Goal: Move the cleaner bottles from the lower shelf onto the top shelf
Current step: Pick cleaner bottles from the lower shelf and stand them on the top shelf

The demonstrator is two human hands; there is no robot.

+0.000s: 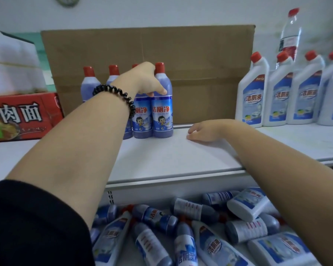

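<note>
Left grip (144, 81) on a blue bottle (161, 110) on the top shelf (171, 156), right grip (204, 131) idle
Left grip is closed round the bottle's shoulder with the thumb across the front, fingers hidden behind. The bottle stands upright at the right end of a row of red-capped blue bottles (141, 116), touching its neighbour, in front of a cardboard box (200, 64). Right grip rests on the shelf just right of it, fingers loosely curled, holding nothing. White cleaner bottles (252, 93) stand in a row at the right of the same shelf, a clear water bottle (290, 31) behind them. Red noodle carton (21, 116) at left. On the lower shelf (130, 250), a pile of blue and white bottles (181, 227) lies on its sides. Black coil band (113, 93) on the left wrist
</note>
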